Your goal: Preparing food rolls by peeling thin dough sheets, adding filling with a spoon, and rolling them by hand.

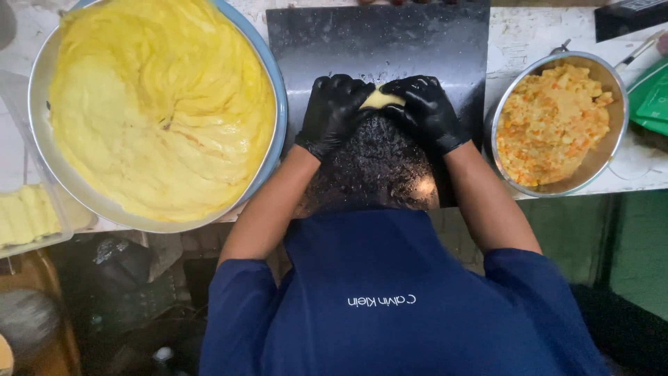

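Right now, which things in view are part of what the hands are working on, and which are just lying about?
In use:
left hand and right hand, black-gloved, pinching a yellow dough piece
black board
big bowl of yellow dough
metal bowl of orange filling
tray of shaped pieces

Lying about:
green item
dark object

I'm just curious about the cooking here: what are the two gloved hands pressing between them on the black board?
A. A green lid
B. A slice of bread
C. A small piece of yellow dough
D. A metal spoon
C: the left hand and right hand, both in black gloves, close around a small pale yellow piece of dough above the black board.
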